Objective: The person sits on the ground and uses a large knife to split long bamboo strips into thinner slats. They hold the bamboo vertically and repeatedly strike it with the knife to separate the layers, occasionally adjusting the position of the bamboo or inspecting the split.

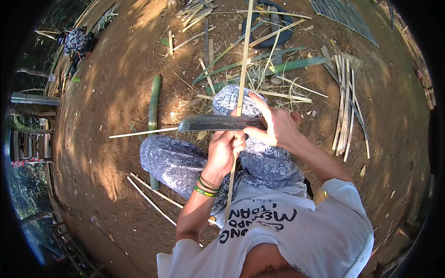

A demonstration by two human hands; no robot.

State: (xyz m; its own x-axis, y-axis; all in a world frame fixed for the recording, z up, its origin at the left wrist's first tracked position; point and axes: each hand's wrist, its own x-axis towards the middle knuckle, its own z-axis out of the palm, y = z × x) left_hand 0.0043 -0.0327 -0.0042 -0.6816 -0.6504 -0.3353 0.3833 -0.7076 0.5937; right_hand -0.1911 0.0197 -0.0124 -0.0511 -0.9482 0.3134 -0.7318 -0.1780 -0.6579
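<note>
A long, thin bamboo strip (244,69) runs upright through the middle of the picture, over my lap and past my chest. Its lower part is pinched in the fingers of my left hand (222,149), which has bands around the wrist. My right hand (282,127) is closed round the handle of a machete, mostly hidden by the fingers; the thumb and a finger stretch toward the strip. The dark machete blade (208,123) points left, lying crosswise at the strip just above my left hand. Whether the edge bites into the strip I cannot tell.
Split strips (344,106) lie at the right, and a green bamboo pole (155,104) on the left. Beyond my knees are shavings, green bamboo lengths (299,64) and a black tyre-like ring (287,34). A slatted bamboo panel (345,18) lies far right on the dirt.
</note>
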